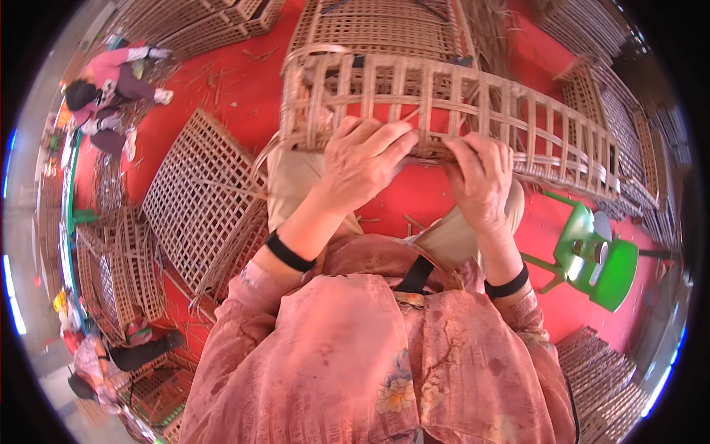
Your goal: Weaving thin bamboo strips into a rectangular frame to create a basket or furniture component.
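Note:
A long, open-lattice woven rattan basket (543, 122) lies across in front of me above my knees. Its near edge passes under both hands. My left hand (362, 163) has its fingers bent over this edge, left of the middle. Close to its right, my right hand (481, 174) curls its fingers and thumb on the same edge. Between the two hands runs a stretch of the rim. Any loose strand pinched under the fingertips is too small to make out. Directly beyond stands another woven panel (384, 29) with a tighter grid.
On the left a large lattice panel (200, 196) leans by my knee. A green plastic stool (577, 248) with a round container on it stands at the right. Stacked woven pieces (595, 377) lie lower right. Two people sit at the left over red floor (244, 81) strewn with scraps.

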The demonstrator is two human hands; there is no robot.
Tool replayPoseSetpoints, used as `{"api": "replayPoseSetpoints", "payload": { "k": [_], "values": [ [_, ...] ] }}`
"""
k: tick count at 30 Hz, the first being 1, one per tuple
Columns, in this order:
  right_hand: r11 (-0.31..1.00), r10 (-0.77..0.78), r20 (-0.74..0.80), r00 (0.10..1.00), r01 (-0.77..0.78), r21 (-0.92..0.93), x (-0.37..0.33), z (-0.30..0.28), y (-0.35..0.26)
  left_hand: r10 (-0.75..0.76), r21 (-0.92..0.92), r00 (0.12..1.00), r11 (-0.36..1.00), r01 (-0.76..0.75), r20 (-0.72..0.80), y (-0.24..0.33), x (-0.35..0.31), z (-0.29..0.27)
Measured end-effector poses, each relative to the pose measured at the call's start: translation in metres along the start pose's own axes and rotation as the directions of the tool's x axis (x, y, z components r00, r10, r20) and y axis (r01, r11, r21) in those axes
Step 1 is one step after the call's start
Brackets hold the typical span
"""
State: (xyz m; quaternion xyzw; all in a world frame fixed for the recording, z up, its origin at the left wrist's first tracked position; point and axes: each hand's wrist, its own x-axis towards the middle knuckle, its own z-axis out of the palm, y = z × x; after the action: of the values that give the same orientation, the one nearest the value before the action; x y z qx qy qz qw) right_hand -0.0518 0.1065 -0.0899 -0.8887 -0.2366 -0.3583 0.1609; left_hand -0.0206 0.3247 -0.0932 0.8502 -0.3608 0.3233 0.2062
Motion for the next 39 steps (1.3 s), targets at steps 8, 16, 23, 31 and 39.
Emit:
{"api": "replayPoseSetpoints", "payload": {
  "k": [8,16,23,31,39],
  "values": [
    [0.991,0.102,-0.041,0.994,-0.105,-0.081,0.021,0.036,-0.013,-0.048,-0.085,0.995,0.996,0.04,-0.085,-0.044,0.008,-0.005],
    [0.969,0.233,0.072,0.97,-0.225,-0.101,0.048,0.032,-0.04,-0.185,0.033,0.982,0.982,0.187,-0.046,-0.075,-0.016,-0.026],
    [0.975,0.209,0.067,0.976,-0.202,-0.096,0.062,0.023,-0.061,-0.109,0.032,0.991,0.993,0.111,-0.072,-0.083,-0.013,-0.027],
    [1.0,0.016,0.057,0.998,-0.015,-0.012,0.068,0.072,-0.061,-0.1,0.017,0.994,0.995,0.1,-0.038,-0.08,-0.02,-0.028],
    [1.0,-0.017,-0.001,1.0,0.017,0.006,0.074,0.075,-0.059,-0.176,0.144,0.981,0.972,0.185,-0.077,-0.113,-0.04,-0.046]
  ]
}}
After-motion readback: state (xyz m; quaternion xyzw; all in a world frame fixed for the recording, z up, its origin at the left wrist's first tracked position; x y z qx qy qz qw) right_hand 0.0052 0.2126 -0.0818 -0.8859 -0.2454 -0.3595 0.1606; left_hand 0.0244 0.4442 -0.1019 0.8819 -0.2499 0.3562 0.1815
